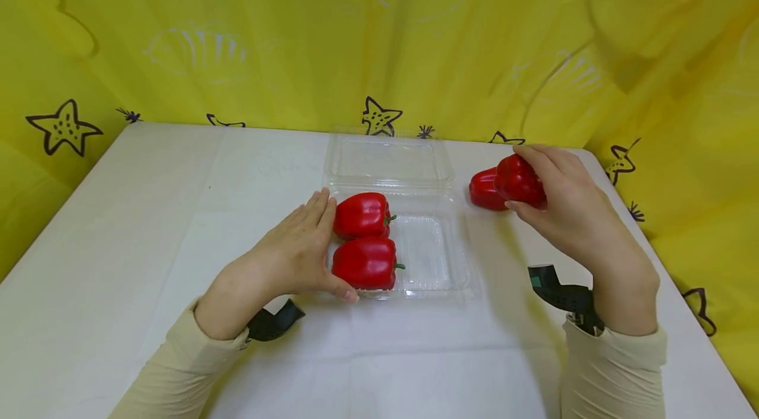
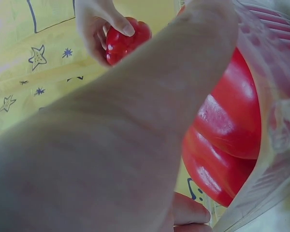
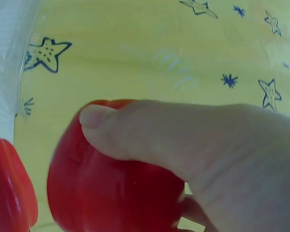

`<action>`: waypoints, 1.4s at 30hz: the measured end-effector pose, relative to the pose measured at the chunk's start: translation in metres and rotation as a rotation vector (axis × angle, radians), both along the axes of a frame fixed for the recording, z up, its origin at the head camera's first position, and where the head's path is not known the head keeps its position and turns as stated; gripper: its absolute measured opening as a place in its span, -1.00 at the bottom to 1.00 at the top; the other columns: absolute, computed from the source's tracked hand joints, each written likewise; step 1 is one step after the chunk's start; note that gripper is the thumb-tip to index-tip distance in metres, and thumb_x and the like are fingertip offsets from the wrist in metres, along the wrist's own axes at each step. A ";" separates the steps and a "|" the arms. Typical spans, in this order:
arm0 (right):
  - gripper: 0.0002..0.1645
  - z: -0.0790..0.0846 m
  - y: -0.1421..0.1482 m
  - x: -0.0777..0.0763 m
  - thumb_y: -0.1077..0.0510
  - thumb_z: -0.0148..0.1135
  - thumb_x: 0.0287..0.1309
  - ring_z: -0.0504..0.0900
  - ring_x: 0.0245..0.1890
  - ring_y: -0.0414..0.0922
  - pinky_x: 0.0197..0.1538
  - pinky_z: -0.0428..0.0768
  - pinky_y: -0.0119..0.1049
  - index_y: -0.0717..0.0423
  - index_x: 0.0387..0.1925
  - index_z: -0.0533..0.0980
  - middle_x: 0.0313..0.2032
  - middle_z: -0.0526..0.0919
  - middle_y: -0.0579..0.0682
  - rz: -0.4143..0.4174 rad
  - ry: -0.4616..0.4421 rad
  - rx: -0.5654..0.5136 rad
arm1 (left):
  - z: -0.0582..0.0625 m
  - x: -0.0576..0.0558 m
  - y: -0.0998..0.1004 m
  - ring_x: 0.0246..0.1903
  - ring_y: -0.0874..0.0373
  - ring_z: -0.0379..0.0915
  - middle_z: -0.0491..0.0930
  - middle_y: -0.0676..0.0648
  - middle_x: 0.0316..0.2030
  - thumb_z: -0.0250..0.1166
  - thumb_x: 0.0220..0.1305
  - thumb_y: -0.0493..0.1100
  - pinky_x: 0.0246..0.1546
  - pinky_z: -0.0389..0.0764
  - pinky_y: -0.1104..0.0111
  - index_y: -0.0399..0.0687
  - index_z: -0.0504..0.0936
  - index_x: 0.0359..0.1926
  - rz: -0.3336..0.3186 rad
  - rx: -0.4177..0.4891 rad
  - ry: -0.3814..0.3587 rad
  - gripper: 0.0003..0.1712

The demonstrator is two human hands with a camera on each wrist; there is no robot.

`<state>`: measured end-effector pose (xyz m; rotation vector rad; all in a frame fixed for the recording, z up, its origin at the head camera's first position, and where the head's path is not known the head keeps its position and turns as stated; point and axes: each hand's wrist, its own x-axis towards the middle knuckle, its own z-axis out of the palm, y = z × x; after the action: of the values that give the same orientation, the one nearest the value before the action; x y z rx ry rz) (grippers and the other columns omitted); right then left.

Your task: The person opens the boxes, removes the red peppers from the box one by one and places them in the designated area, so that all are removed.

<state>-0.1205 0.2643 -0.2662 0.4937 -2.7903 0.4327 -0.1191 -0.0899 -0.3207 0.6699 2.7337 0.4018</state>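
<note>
1. A clear plastic hinged box (image 1: 422,244) sits on a white-covered table (image 1: 148,221), its clear plastic lid (image 1: 388,161) folded back beyond its far edge.
2. Inside the box's left half lie two glossy red bell peppers with green stems, one at the far side (image 1: 359,215) and one at the near side (image 1: 364,264); they touch, stems pointing to the box's right.
3. At the box's left wall, the left hand (image 1: 296,248) lies with fingers straight and close together, thumb spread toward the near edge, beside the peppers.
4. To the right of the box, the right hand (image 1: 572,205) grips a third glossy red bell pepper (image 1: 519,180) between thumb and fingers.
5. Between that pepper and the box is a fourth glossy red bell pepper (image 1: 483,190); the right wrist view shows a gap between it and the held one.
6. Behind the box hangs a yellow curtain (image 1: 284,17) printed with starfish and fish.
7. Nearer than the box, beige sleeves (image 1: 617,373) cover both forearms, with a black device (image 1: 560,292) at each wrist.
</note>
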 end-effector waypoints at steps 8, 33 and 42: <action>-0.10 -0.003 0.017 -0.006 0.40 0.51 -0.12 0.27 0.27 0.27 0.12 0.49 0.34 0.32 0.31 0.34 0.25 0.40 0.31 -0.069 0.031 -0.022 | 0.000 0.000 0.001 0.56 -0.25 -0.25 -0.12 -0.34 0.55 0.55 -0.29 0.44 0.51 0.08 -0.06 -0.40 -0.07 0.52 -0.002 -0.004 0.004 0.60; -0.18 -0.033 0.051 -0.033 0.51 0.37 -0.14 0.21 0.28 0.36 0.24 0.34 0.43 0.39 0.25 0.34 0.19 0.39 0.40 -0.206 0.017 -0.063 | 0.000 -0.001 0.000 0.56 -0.24 -0.28 -0.16 -0.35 0.55 0.54 -0.27 0.45 0.52 0.05 -0.04 -0.41 -0.08 0.51 0.000 -0.008 0.001 0.60; -0.24 -0.048 0.063 -0.040 0.51 0.34 -0.14 0.21 0.26 0.34 0.21 0.36 0.43 0.41 0.20 0.35 0.18 0.39 0.40 -0.216 -0.012 -0.066 | 0.001 -0.001 0.000 0.56 -0.24 -0.27 -0.13 -0.35 0.55 0.55 -0.28 0.43 0.51 0.06 -0.05 -0.42 -0.07 0.51 -0.002 -0.001 0.006 0.59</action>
<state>-0.1606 0.3271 -0.3147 0.1733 -2.7895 0.4782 -0.1196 -0.0895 -0.3201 0.6746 2.7387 0.3981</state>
